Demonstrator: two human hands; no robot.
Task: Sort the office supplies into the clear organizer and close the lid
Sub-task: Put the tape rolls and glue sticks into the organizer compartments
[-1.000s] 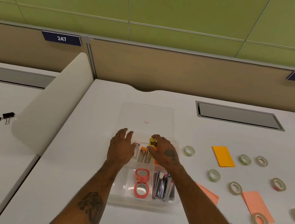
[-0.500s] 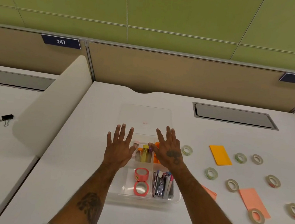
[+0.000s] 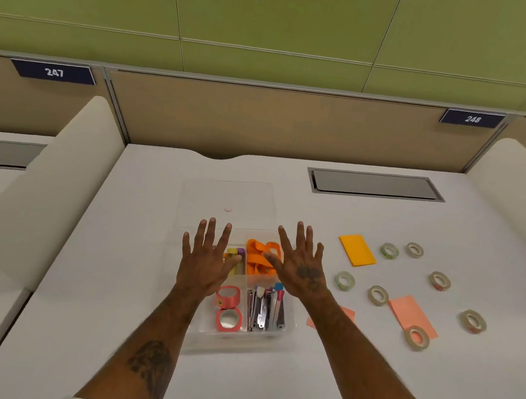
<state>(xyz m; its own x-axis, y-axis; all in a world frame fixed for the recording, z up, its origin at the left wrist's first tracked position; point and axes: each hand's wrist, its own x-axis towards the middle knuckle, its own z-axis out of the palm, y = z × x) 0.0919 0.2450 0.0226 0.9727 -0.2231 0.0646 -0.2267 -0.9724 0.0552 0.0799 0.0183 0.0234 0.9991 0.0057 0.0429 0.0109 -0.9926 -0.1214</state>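
Observation:
The clear organizer (image 3: 287,330) sits mid-desk, its clear lid (image 3: 228,200) lying flat behind it. Inside are two pink tape rolls (image 3: 228,295), metal tools with coloured ends (image 3: 265,308), small yellow and purple items (image 3: 235,255) and orange pieces (image 3: 258,254). My left hand (image 3: 204,258) hovers over the box's left side, fingers spread and straight, holding nothing. My right hand (image 3: 300,266) hovers over the right side, likewise spread and empty.
To the right lie several tape rolls (image 3: 344,280), an orange sticky pad (image 3: 357,250) and pink pads (image 3: 412,314). A grey cable hatch (image 3: 374,185) is set in the desk behind them. White dividers (image 3: 50,181) bound both sides.
My right hand has let go of the yellow item in the box. Both hands have opened, spread and moved apart over the organizer's sides.

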